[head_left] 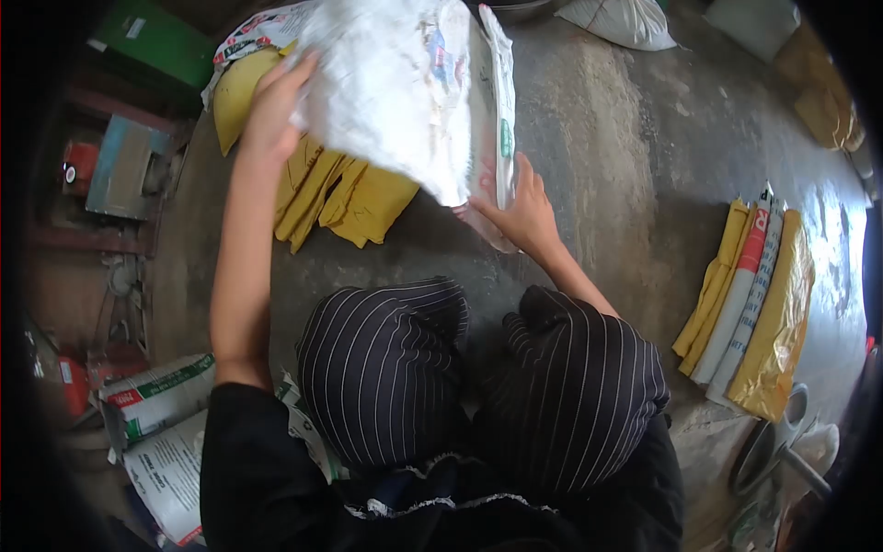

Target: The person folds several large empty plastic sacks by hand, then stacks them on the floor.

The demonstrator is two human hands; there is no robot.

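A large white woven plastic sack, with faint printing near its right side, is held up in front of my knees. My left hand grips its left edge, fingers closed on the material. At the lower right, my right hand has its thumb and fingers around the sack's other side, by a folded strip with a green mark. Below and behind the sack, folded yellow sacks lie on the floor. Another yellow piece is near my left hand.
On the right lies a row of folded yellow and grey sacks, with large scissors nearby. Printed white sacks are at my left. A green box and machinery stand at the upper left. A filled white bag is at the back.
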